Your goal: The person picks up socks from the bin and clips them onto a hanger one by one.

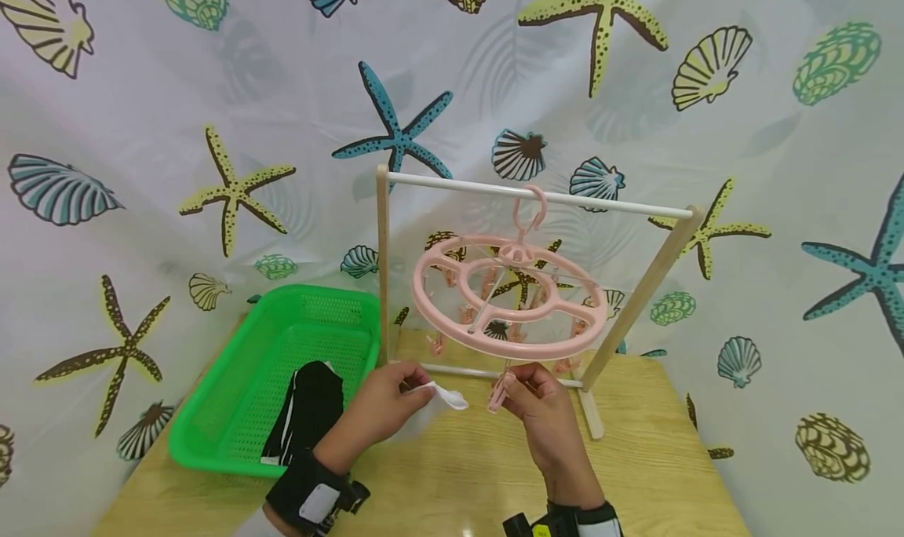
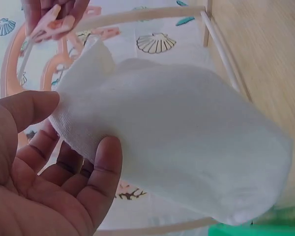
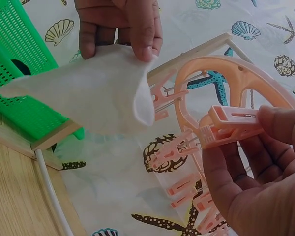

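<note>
- the left hand pinches the cuff edge of a small white knitted sock between thumb and fingers, held in the air over the far part of the pale wooden tabletop, just in front of the rack's bottom rail.
- the right hand pinches a pink plastic clothes peg that dangles from the round pink plastic peg hanger; whether its jaws are spread cannot be told.
- risk, as a judgement: the sock hangs limp, so the peg may bite only a thin edge and let it slip.
- the hanger hangs by one hook from the white rail of the wooden rack; a tug could swing or tilt it.
- the green plastic mesh basket at the left edge holds dark folded cloth with white stripes.
</note>
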`<action>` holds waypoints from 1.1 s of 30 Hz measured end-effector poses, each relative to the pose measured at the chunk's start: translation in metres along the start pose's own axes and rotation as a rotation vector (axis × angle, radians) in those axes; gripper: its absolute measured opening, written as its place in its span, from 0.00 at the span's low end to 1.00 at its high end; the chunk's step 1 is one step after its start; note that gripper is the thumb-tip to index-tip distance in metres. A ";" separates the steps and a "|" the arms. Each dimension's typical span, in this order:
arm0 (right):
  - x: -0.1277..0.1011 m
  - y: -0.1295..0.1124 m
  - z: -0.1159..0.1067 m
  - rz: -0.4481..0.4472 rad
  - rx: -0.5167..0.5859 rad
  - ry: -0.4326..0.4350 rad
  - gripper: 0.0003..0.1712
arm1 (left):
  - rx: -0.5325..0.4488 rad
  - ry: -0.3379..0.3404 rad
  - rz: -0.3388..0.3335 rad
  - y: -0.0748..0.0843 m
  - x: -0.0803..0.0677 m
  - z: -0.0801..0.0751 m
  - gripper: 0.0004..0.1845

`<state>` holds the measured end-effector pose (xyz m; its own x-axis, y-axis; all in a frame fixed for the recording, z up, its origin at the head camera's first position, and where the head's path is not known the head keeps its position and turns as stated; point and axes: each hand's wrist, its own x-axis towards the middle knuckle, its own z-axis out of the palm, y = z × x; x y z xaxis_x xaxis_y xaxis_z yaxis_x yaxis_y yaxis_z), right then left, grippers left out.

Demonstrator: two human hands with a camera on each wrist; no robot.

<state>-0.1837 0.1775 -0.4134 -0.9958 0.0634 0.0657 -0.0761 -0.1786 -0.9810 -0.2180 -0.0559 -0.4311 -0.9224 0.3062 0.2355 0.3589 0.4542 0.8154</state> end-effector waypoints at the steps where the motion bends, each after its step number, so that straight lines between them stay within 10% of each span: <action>1: 0.000 0.001 0.000 -0.003 0.000 -0.002 0.10 | -0.005 -0.010 0.008 0.001 0.000 0.003 0.03; 17: 0.001 0.000 -0.001 -0.003 -0.006 0.014 0.06 | -0.140 -0.110 0.093 0.019 -0.001 0.031 0.04; 33: -0.001 -0.001 0.002 0.006 -0.016 0.023 0.04 | -0.201 0.011 0.027 0.026 0.005 0.046 0.05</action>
<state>-0.1825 0.1754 -0.4123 -0.9948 0.0854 0.0558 -0.0693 -0.1636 -0.9841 -0.2064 -0.0035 -0.4330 -0.9147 0.3061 0.2640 0.3492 0.2695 0.8975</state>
